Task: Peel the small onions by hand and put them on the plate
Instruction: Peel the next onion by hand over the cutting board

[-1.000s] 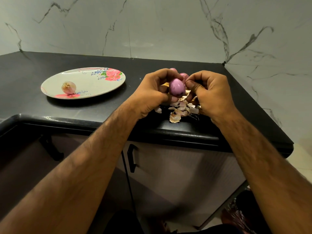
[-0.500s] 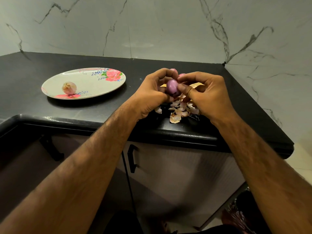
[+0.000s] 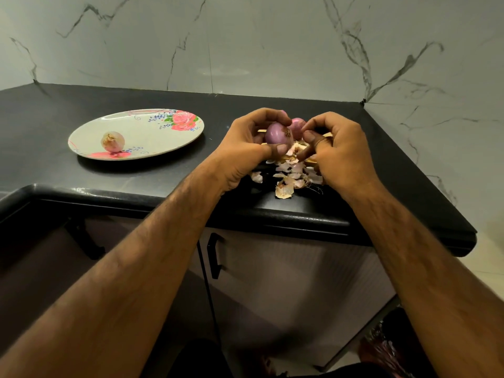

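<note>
The onion (image 3: 276,133) is clasped in the curled left hand (image 3: 245,144) near the counter's (image 3: 163,181) front edge, and skin is probably best pinched off at the root by the curled right hand (image 3: 339,150), whose hold cannot be told.

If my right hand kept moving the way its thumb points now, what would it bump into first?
Most likely the purple onion gripped in your left hand; your right hand points at it across a small gap. Depth is unclear: a second onion sits just behind.

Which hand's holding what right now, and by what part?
Left hand grips the small purple round onion, fingers over its top, thumb under its bottom. Right hand is curled beside it; whether it pinches anything cannot be told.
</note>
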